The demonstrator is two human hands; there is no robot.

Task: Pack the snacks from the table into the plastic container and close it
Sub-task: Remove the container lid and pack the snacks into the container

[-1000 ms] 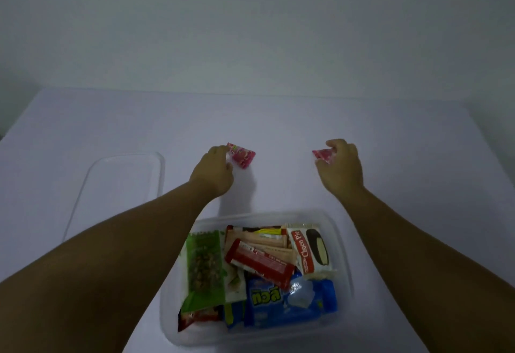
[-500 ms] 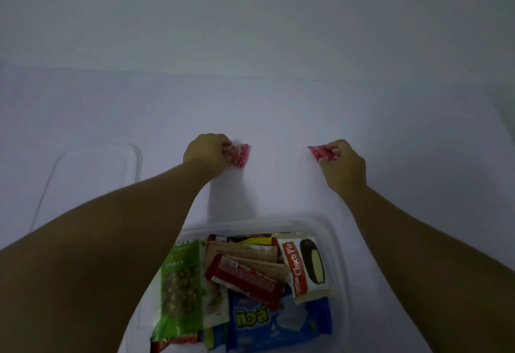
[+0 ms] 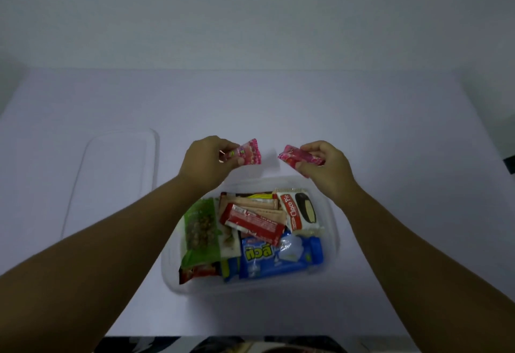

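Both hands, left (image 3: 207,161) and right (image 3: 324,166), each pinch a pink snack (image 3: 249,152) (image 3: 299,157) above the tub's (image 3: 333,230) far rim. Its lid (image 3: 117,174) lies left, apart.

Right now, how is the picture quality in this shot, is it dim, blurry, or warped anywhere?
Head view: dim, bluish light, so the white table looks lavender; the table's edges bow from the wide-angle lens; print on the pink packet in the left hand is too soft to read, while "Choco Pie" in the container reads clearly; the clear lid barely stands out against the table.
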